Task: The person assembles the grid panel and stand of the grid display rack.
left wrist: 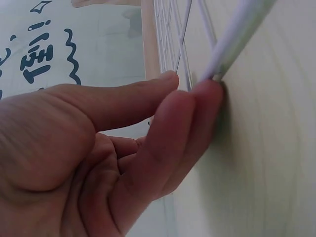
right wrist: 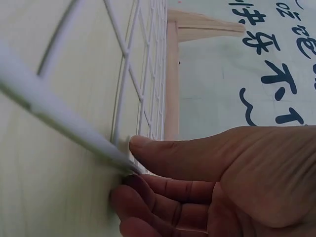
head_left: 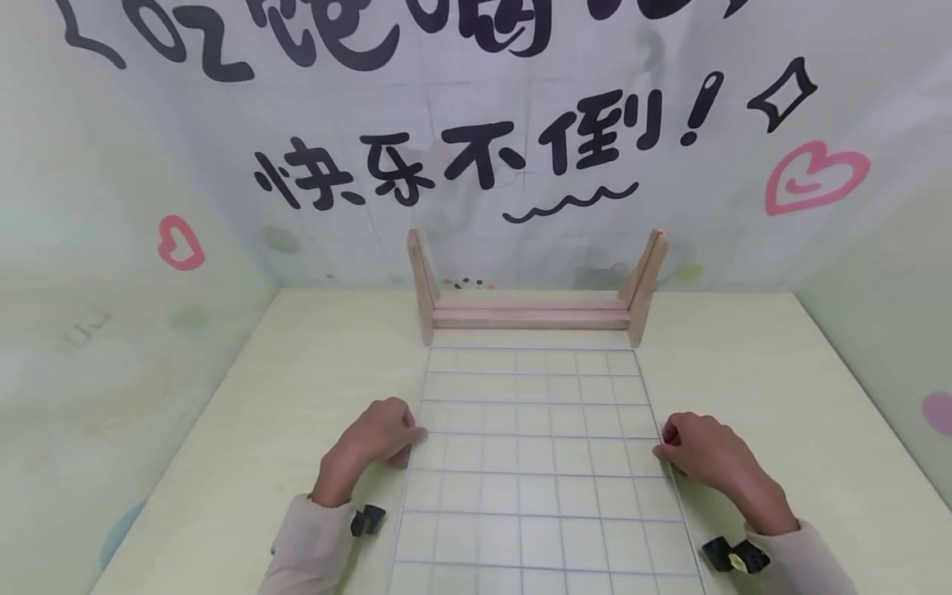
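A white wire grid panel [head_left: 552, 475] lies flat on the table, its near end running out of the head view. At its left edge, my left hand [head_left: 375, 431] pinches the outer wire between thumb and fingertips. My right hand [head_left: 710, 453] holds the opposite edge wire in the same manner, at about the same height along the panel. Close up in the left wrist view, the fingertips [left wrist: 210, 94] touch the underside of the rim wire [left wrist: 237, 39]. In the right wrist view, the thumb [right wrist: 143, 143] lies over the edge wire [right wrist: 59, 118], with curled fingers below.
A light wooden stand [head_left: 531, 319] with two upright side pieces is just beyond the panel's far end. Behind the pale table [head_left: 275, 397] hangs a printed cloth [head_left: 476, 248] with black writing. Further cloth walls close off both sides.
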Motion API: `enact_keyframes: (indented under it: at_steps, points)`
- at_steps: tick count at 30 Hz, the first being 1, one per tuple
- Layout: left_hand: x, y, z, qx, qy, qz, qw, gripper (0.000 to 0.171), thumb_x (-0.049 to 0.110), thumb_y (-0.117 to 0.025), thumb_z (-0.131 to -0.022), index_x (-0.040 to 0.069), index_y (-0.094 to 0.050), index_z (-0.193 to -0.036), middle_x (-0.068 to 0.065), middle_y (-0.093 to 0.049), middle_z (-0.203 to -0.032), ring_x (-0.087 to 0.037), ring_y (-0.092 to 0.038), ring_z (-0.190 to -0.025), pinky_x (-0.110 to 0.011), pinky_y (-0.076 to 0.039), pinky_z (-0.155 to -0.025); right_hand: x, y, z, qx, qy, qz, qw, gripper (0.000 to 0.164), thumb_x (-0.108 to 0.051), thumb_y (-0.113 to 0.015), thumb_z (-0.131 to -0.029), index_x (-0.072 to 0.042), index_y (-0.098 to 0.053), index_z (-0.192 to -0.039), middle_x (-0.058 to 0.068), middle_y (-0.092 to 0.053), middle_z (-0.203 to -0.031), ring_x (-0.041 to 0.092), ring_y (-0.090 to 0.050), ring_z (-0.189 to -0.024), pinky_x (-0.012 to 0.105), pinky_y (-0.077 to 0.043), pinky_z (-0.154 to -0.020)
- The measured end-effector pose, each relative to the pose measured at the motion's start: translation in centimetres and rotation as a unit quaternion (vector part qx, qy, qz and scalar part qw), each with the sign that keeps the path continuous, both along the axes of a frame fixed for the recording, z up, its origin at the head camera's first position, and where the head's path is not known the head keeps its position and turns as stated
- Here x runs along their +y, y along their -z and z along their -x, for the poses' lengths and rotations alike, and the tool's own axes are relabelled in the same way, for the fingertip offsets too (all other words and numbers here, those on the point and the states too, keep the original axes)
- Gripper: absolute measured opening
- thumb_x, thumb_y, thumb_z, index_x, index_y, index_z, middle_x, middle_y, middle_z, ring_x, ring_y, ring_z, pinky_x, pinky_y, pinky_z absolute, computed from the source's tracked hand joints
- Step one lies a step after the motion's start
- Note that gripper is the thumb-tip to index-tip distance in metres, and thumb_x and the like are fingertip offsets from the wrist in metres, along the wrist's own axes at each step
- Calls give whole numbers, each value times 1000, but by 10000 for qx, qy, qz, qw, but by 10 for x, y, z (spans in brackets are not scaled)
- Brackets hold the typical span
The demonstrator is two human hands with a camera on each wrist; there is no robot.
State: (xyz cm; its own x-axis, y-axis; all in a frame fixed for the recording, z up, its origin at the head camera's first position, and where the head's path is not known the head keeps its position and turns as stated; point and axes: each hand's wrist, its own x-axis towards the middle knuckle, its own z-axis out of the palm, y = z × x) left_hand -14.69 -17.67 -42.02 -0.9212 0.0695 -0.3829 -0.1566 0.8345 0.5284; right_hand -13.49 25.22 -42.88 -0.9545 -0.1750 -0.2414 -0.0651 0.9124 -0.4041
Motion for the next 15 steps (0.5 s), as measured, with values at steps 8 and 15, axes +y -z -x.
enact_keyframes:
  at_steps: [8,15]
  points:
    - [3,-2,0,232,148,160,9995,15,12,-67,-92,3,-61,-82,-4,-60,-55,-15,-57,-51,-26,-42,-57,-1,2,4,59,40,-32,10000,15,-14,-68,-90,1,-64,-91,4,-59,-75,17,-50,-62,29,-41,-52]
    - [2,1,1,305,253,300,9988,23,8,-61,-89,7,-57,-66,-3,-57,-52,-15,-51,-50,-25,-38,-52,-1,3,5,-272,243,294,9989,14,-12,-64,-91,1,-62,-91,5,-56,-72,17,-51,-62,29,-42,-54]
